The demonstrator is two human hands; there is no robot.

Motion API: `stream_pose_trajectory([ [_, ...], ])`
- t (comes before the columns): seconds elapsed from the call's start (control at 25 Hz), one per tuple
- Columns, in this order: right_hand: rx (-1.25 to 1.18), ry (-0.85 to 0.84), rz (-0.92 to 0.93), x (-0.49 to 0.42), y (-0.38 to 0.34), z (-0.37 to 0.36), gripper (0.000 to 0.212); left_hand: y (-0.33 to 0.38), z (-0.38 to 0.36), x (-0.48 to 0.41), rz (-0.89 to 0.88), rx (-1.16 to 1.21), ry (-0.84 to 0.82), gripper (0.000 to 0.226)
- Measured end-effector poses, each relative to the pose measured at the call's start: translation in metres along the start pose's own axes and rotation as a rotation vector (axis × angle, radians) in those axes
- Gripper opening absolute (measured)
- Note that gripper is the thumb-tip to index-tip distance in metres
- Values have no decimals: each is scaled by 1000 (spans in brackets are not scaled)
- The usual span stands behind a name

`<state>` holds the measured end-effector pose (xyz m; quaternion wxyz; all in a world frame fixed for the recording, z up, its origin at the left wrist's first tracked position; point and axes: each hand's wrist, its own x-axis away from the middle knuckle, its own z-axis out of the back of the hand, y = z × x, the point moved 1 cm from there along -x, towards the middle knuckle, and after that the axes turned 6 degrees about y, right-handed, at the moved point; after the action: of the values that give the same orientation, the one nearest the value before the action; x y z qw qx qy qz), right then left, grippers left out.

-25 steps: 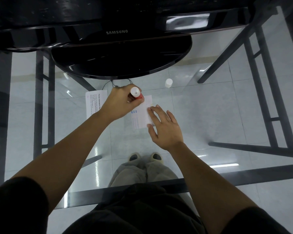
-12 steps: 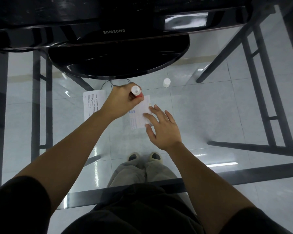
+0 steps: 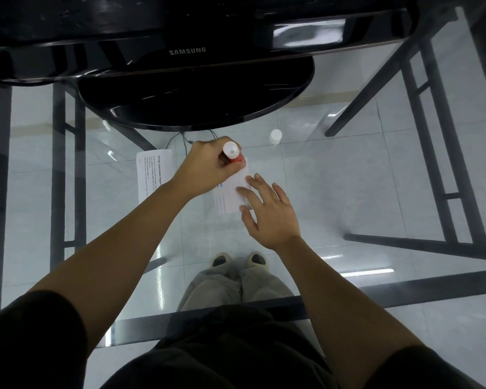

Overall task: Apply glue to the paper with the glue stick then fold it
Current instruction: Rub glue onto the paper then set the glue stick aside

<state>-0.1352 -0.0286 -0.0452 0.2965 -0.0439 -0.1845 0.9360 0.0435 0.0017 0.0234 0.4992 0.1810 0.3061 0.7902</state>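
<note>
**Item: paper**. It is lying flat on the glass table at the middle of the frame, just below the black monitor stand. Its long axis is running left to right, dipping slightly toward the right. It is white, printed with small text and a heading on its left end. The middle is hidden under the forearm, so whether it is one sheet or two cannot be told.

**Item: left hand**. It is curling round the glue stick, a red body with a white end pointing up, and is tilting the working end down at the paper's upper right part. Whether the tip is touching is hidden by the fingers.

**Item: right hand**. It is lying with fingers straight and spread, pressing the paper's right end down and holding nothing.

**Relation:** both hands are over the right end; the unglued length is stretching leftward, nearer the left hand.

**Item: cap**. It is white and is standing apart, up and to the right.
</note>
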Motion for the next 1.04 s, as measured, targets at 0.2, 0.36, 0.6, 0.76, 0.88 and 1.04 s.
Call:
stream_pose_trajectory([
  [0.2,-4,10,-1,0,0,0,46,3,-1,-4,4,-19,75,21],
  [0.36,11,5,6,0,0,0,45,9,-5,-4,-70,-44,-18,22],
  [0.6,6,17,16,0,-2,1,44,6,1,-3,-13,-15,38,21],
  [0.76,16,12,27,-1,-4,6,41,3,0,9,-4,-6,-41,22],
  [0.88,70,-29,48,2,-7,10,44,4,1,7,19,-20,-26,24],
  [1.04,99,-42,110,26,-5,20,55,5,2,6,-8,-51,-53,25],
])
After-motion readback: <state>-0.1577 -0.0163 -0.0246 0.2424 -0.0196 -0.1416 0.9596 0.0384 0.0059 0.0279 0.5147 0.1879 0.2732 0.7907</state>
